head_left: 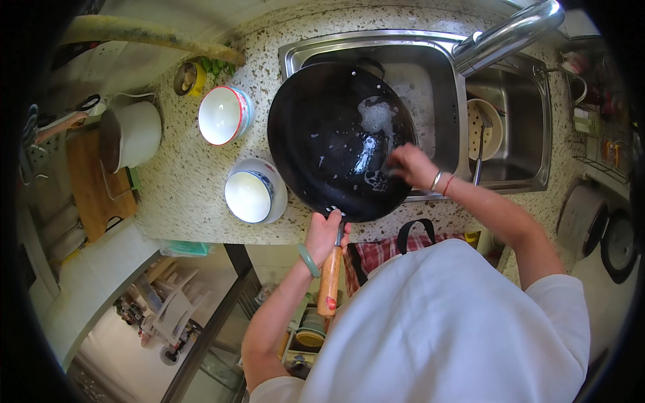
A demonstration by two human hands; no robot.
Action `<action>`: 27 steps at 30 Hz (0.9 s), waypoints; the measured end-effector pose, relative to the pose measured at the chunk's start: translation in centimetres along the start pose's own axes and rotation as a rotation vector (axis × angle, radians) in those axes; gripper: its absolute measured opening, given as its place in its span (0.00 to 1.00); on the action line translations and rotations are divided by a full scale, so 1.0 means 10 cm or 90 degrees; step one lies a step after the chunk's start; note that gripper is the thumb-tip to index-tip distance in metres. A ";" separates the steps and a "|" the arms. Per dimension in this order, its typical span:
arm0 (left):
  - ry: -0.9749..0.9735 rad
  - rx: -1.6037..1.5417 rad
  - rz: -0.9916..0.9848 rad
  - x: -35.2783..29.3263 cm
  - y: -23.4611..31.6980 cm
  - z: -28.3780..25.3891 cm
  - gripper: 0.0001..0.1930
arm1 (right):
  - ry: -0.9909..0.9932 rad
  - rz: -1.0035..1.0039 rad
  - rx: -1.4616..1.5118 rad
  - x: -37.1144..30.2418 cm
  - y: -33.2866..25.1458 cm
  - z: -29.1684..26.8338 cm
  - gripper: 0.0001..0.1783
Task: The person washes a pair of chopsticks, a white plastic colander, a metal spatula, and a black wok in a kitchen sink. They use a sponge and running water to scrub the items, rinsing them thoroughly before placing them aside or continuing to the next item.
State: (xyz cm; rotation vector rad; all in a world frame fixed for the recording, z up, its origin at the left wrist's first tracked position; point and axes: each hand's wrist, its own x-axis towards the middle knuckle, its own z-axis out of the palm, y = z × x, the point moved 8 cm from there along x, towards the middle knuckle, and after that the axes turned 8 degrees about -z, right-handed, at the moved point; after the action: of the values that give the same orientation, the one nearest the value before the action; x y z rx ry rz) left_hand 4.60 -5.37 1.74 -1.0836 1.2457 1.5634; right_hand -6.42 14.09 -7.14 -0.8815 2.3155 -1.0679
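Observation:
A large black wok (302,127) is tilted over the left basin of the steel sink (463,121) and the counter beside it. White foam (376,115) and wet streaks lie on its inner surface. My left hand (324,234) is closed round the metal neck of the wok, where the wooden handle (329,285) begins. Inside the wok's right side is my right hand (411,166), its fingers bent toward the wet metal. Motion blurs those fingertips, so whether they hold anything cannot be made out.
Left of the wok stand a red-rimmed bowl (220,115) and a blue-rimmed bowl (248,196). A chrome faucet (510,37) reaches over the sink. The right basin holds a pale perforated bowl (494,127) and a long-handled utensil (480,151). A white pot (138,138) is farther left.

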 end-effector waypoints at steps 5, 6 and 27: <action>-0.002 0.001 0.009 0.00 -0.07 -0.04 0.13 | -0.116 -0.110 0.009 0.03 -0.25 0.15 0.09; 0.004 0.000 0.006 0.00 -0.05 -0.02 0.13 | -0.113 -0.095 -0.118 0.11 -0.04 0.00 0.09; 0.000 -0.019 0.000 0.01 -0.04 0.02 0.12 | -0.078 -0.092 -0.011 -0.10 -0.27 0.08 0.12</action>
State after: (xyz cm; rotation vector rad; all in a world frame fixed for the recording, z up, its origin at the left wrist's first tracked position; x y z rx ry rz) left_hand 4.96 -5.11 1.52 -1.1020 1.2259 1.5874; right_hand -4.28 13.05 -5.35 -1.1047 2.1911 -1.0227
